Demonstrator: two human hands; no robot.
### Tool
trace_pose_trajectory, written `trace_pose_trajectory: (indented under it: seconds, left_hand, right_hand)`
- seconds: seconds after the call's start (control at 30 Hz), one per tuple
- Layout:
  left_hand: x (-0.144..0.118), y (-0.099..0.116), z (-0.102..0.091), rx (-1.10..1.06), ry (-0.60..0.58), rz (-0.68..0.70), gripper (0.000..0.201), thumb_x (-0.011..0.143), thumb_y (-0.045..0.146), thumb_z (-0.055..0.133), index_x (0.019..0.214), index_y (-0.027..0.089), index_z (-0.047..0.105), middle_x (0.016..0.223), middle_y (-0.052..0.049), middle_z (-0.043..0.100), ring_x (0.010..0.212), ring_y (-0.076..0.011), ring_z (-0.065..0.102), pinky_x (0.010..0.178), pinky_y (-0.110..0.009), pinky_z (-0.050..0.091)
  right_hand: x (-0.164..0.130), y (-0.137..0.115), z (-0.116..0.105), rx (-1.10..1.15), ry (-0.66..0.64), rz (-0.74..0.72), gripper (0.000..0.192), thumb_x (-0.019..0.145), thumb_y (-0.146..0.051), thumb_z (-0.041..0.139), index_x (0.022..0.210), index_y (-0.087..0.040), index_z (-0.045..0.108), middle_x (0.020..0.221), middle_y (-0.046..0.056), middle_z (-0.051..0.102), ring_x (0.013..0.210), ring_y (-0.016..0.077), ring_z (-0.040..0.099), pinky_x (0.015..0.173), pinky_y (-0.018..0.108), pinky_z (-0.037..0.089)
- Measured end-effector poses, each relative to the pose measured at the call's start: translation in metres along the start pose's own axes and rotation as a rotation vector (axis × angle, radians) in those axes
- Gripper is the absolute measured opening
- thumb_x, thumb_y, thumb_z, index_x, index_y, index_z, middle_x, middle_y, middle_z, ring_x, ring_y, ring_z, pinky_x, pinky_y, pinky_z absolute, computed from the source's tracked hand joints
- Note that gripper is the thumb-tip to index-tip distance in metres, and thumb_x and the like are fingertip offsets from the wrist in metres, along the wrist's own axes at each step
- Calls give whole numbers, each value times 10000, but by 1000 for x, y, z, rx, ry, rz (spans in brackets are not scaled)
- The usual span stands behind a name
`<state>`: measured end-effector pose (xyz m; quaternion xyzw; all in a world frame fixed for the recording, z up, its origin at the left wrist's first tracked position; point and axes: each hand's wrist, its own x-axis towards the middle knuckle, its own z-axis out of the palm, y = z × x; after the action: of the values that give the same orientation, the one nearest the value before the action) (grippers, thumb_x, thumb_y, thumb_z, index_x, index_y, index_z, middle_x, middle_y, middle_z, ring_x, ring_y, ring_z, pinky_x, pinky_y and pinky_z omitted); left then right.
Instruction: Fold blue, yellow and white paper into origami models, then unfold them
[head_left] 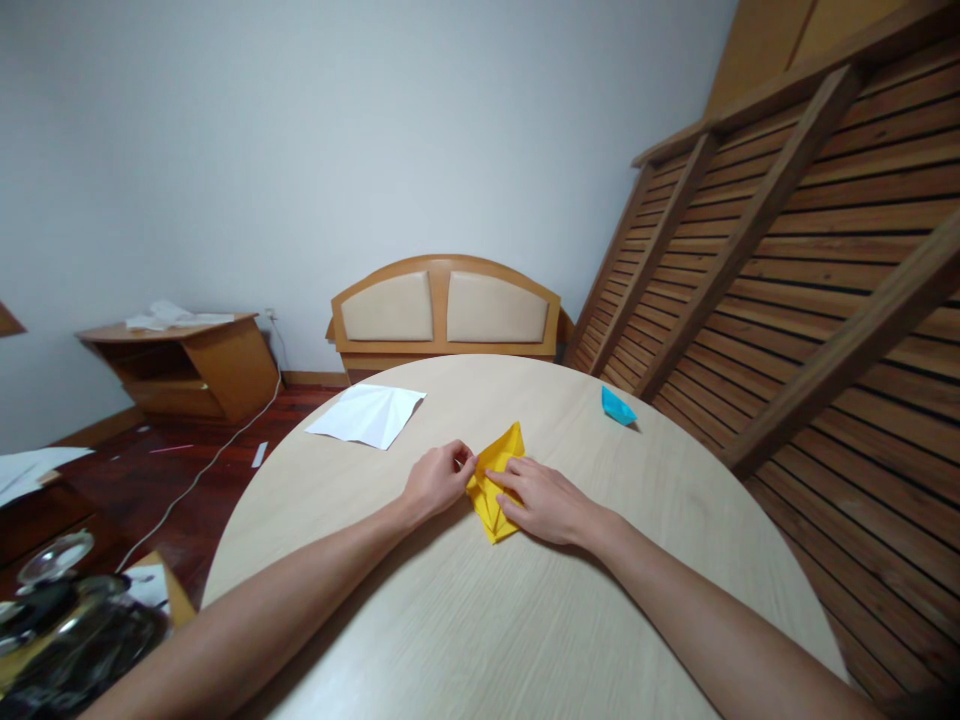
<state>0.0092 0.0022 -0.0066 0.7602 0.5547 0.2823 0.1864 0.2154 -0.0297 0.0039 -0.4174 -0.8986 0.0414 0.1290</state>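
A yellow sheet of origami paper (491, 510), folded into a pointed diamond-like shape with creases, rests on the round table (465, 620) in front of me. My left hand (441, 477) is at its left corner, with thumb and forefinger pinched on the paper's edge. From the right, my right hand (544, 500) lies over the paper, fingers stretched out and fingertips pressing on its surface. Its palm covers the sheet's right side. A creased white sheet (371, 414) lies flat at the far left of the table. Toward the far right sits a small folded blue paper boat (618, 406).
Beyond the table stands a padded wooden headboard (450, 305) against the wall. Wooden slatted panels (750, 300) lean along the right side. At left are a low cabinet (187, 370) with papers on top, a cable (217, 450) on the floor and a clear-lidded pot (82, 630).
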Motion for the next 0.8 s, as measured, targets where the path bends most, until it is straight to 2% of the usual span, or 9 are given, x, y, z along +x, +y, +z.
trace_pose_trajectory:
  seconds: [0.47, 0.8]
  left_hand:
    - [2, -4, 7, -80, -44, 99, 369, 955, 373, 450, 1060, 181, 746, 1022, -77, 764, 877, -223, 694, 776, -287, 490]
    - [2, -2, 8, -109, -71, 171, 382, 968, 366, 437, 1078, 185, 754, 1045, -81, 762, 919, -231, 697, 856, -298, 484]
  right_hand:
    - [0, 1, 1, -11, 6, 29, 470, 961, -340, 477, 1384, -155, 565, 1064, 120, 635, 963, 242, 582, 870, 341, 423]
    - [0, -1, 0, 2, 38, 20, 325, 951, -318, 506, 1184, -164, 672, 991, 102, 618, 932, 233, 582, 839, 335, 440]
